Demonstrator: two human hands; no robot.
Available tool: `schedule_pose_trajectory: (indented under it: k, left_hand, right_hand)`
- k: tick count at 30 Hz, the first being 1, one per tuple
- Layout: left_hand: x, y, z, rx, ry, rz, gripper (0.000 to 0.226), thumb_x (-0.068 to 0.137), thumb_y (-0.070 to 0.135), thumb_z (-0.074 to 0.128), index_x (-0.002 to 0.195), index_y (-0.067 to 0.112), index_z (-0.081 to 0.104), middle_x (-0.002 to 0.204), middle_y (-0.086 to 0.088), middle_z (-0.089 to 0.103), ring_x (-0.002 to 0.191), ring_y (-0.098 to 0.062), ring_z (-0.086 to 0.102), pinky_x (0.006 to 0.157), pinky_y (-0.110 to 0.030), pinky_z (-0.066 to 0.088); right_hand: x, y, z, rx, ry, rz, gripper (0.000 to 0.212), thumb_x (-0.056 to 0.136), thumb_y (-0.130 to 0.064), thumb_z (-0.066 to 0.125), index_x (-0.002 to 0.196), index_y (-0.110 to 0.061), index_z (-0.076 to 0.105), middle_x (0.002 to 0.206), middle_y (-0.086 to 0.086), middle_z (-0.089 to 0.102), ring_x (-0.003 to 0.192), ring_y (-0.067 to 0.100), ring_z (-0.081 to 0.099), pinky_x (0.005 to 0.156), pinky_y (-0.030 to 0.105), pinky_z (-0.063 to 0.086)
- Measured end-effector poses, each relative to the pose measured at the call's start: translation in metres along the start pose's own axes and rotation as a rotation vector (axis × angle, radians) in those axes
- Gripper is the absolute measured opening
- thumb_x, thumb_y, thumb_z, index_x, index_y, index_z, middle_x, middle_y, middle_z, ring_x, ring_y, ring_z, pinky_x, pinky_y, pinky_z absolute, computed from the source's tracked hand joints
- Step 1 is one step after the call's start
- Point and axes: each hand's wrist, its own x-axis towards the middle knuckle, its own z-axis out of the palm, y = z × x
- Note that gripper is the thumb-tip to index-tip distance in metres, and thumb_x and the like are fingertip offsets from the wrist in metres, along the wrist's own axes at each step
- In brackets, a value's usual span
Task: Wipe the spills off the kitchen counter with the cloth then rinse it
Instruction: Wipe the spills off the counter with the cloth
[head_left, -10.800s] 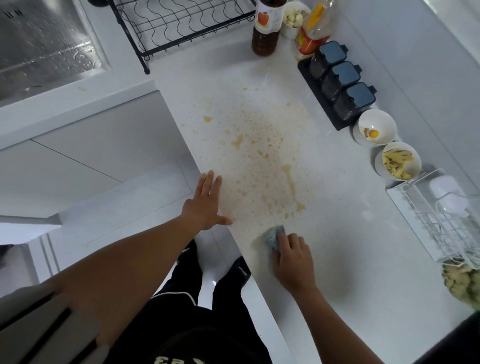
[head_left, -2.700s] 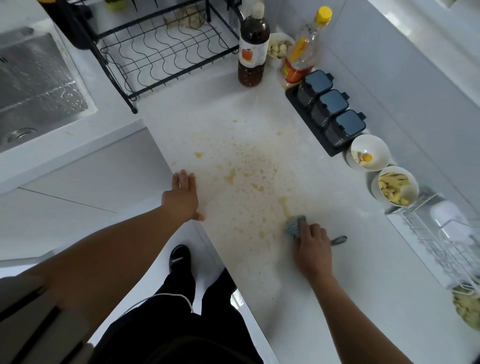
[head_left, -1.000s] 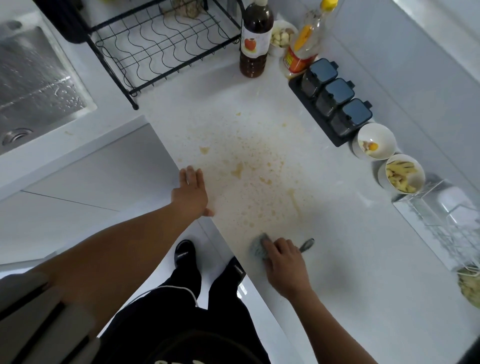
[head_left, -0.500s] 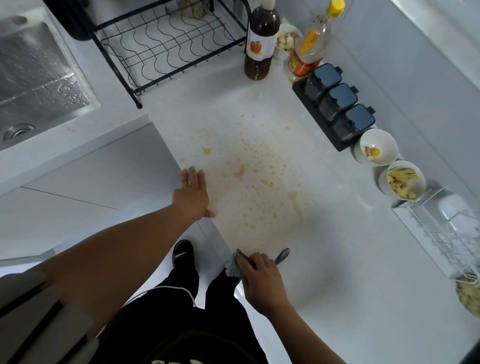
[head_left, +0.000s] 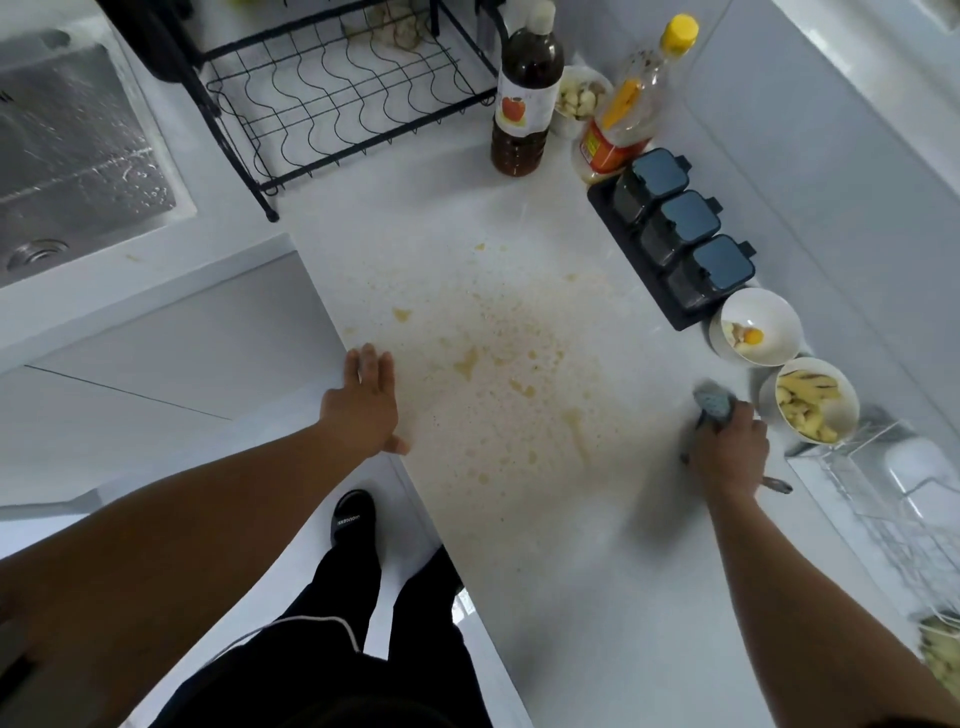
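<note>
1. Since half a second ago, the right hand (head_left: 731, 451) has been sweeping the cloth (head_left: 714, 405) away from the near counter edge and across to the right, and it is now pressing down just beside the bowl of pale cut pieces (head_left: 815, 400).
2. Nearest the camera, the person's dark trouser legs and a black slipper (head_left: 353, 522) are standing on the floor, tucked close against the counter's front.
3. On the white counter (head_left: 571, 571), the right hand's fingers are curling closed over the blue-grey cloth, bunching it so that only its far end is showing past the knuckles; a thin metal piece (head_left: 776, 486) is poking out by the wrist.
4. To the left, the left hand (head_left: 363, 405) is lying flat on the counter's edge, fingers held straight and together, thumb spread, gripping nothing.
5. Between the two hands, the yellowish spill (head_left: 498, 374) is still spreading in spots and smears over the middle of the counter, well apart from the cloth.
6. Further back on the right, a bowl holding an egg yolk (head_left: 756, 330) and three dark lidded jars (head_left: 680, 228) are lining the wall.
7. Farthest off, a dark bottle (head_left: 524, 98), a yellow-capped bottle (head_left: 628, 98), a black wire rack (head_left: 332, 98) and the steel sink (head_left: 67, 156) are sitting.
</note>
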Motion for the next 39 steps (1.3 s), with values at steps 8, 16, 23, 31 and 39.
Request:
schedule_pose_trajectory:
  k: [8, 16, 23, 31, 39]
  left_hand:
    - [0.0, 0.004, -0.004, 0.001, -0.018, -0.021, 0.131, 0.082, 0.07, 0.061, 0.152, -0.001, -0.024, 0.161, -0.023, -0.025, 0.151, -0.041, -0.015, 0.109, -0.051, 0.04]
    - [-0.002, 0.005, -0.007, 0.004, -0.028, -0.034, 0.131, 0.082, 0.069, 0.062, 0.152, 0.0, -0.024, 0.161, -0.022, -0.026, 0.151, -0.04, -0.016, 0.109, -0.051, 0.039]
    - [-0.002, 0.003, -0.007, 0.002, -0.032, -0.033, 0.13, 0.083, 0.069, 0.061, 0.152, 0.0, -0.024, 0.161, -0.022, -0.026, 0.151, -0.04, -0.017, 0.109, -0.052, 0.04]
    - [-0.003, 0.005, -0.007, -0.004, -0.03, -0.035, 0.13, 0.083, 0.067, 0.063, 0.152, 0.0, -0.024, 0.161, -0.021, -0.026, 0.151, -0.04, -0.017, 0.109, -0.051, 0.039]
    - [-0.002, 0.003, -0.003, -0.003, -0.015, -0.024, 0.129, 0.084, 0.067, 0.062, 0.152, 0.0, -0.025, 0.161, -0.022, -0.027, 0.151, -0.04, -0.017, 0.107, -0.051, 0.042]
  right_hand:
    - [-0.028, -0.021, 0.022, -0.066, 0.0, -0.232, 0.04, 0.088, -0.009, 0.058, 0.127, 0.001, 0.054, 0.111, 0.031, 0.056, 0.097, 0.048, 0.054, 0.08, 0.053, 0.045]
    - [-0.026, -0.008, 0.019, -0.052, -0.015, -0.144, 0.04, 0.091, -0.014, 0.055, 0.13, -0.003, 0.052, 0.113, 0.031, 0.055, 0.101, 0.047, 0.052, 0.084, 0.052, 0.045]
    - [-0.065, -0.008, 0.031, -0.088, -0.103, -0.473, 0.041, 0.088, -0.012, 0.064, 0.128, -0.005, 0.06, 0.106, 0.023, 0.058, 0.098, 0.042, 0.054, 0.079, 0.047, 0.049]
    - [-0.096, -0.014, 0.037, -0.109, -0.092, -0.519, 0.041, 0.087, -0.015, 0.067, 0.126, -0.005, 0.061, 0.103, 0.022, 0.059, 0.092, 0.041, 0.056, 0.073, 0.046, 0.05]
    - [-0.114, -0.018, 0.041, -0.154, -0.072, -0.592, 0.041, 0.082, -0.012, 0.07, 0.121, -0.003, 0.061, 0.095, 0.021, 0.059, 0.084, 0.04, 0.056, 0.068, 0.044, 0.049]
